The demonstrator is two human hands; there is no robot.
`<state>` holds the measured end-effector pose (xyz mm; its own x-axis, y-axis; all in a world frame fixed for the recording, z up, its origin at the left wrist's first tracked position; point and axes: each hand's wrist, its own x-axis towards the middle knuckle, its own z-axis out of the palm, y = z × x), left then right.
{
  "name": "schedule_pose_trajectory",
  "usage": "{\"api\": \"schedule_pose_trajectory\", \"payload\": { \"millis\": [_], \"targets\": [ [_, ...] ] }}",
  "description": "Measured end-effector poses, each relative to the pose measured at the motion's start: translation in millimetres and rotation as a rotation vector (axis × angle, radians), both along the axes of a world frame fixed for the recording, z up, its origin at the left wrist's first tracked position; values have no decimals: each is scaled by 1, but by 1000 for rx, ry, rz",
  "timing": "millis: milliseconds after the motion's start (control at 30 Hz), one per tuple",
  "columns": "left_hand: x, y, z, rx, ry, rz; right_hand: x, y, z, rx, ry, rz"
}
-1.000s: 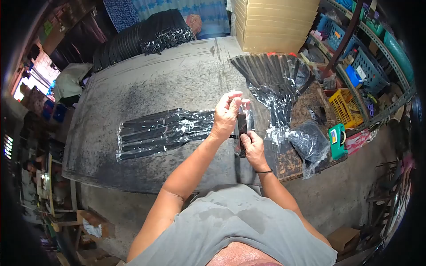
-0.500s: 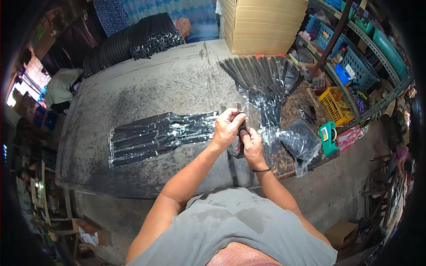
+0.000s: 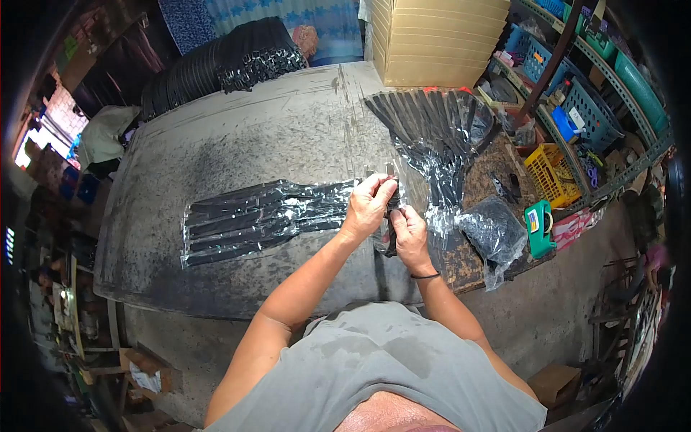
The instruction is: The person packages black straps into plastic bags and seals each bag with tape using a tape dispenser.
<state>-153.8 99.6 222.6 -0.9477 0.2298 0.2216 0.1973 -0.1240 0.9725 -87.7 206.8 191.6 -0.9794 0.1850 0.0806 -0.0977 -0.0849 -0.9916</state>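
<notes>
Both of my hands are over the table, close together. My left hand [image 3: 368, 209] pinches the upper part of a dark strip [image 3: 391, 229], and my right hand [image 3: 410, 234] has its fingers closed on the same strip a little lower. A flat row of black strips in clear plastic [image 3: 245, 222] lies to the left, its right end beside my left hand. Beyond my hands, to the right, a fanned bundle of black strips [image 3: 432, 129] narrows into shiny plastic. Near my right hand lies a clear bag with dark contents [image 3: 495, 229].
A green tape dispenser [image 3: 539, 229] stands at the table's right edge. Behind are a stack of cardboard [image 3: 443, 43] and a large pile of black strips [image 3: 223, 68]. Shelves at the right hold blue baskets [image 3: 590, 115] and a yellow basket [image 3: 551, 176].
The view has shifted slightly, so the table things appear a little further right. My hands have moved slightly apart along the dark strip.
</notes>
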Motion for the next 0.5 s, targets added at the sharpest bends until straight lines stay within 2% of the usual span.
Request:
{"api": "schedule_pose_trajectory", "payload": {
  "millis": [100,167,233,267,333,400,433,467,500],
  "targets": [
    [7,2,-8,6,-47,-67,-5,5,-7,-56,10,-22],
    [12,5,-12,-120,58,60,-5,8,-10,-76,18,-27],
    [16,6,-3,-79,-32,43,-4,8,-10,-53,28,8],
    [15,5,-5,-72,2,34,-4,9,-13,-52,24,10],
    [10,0,-13,-67,32,29,-3,15,-22,127,84,30],
    [-1,-9,-23,-191,221,-23,-1,37,-21,159,92,69],
    [-1,-11,-20,-192,220,-25,-1,49,-15,194,103,105],
    [1,-13,-16,-226,254,-62,-5,60,-6,94,63,74],
    [1,-14,-13,-259,287,-102,-11,71,6,152,67,22]
  ]
}}
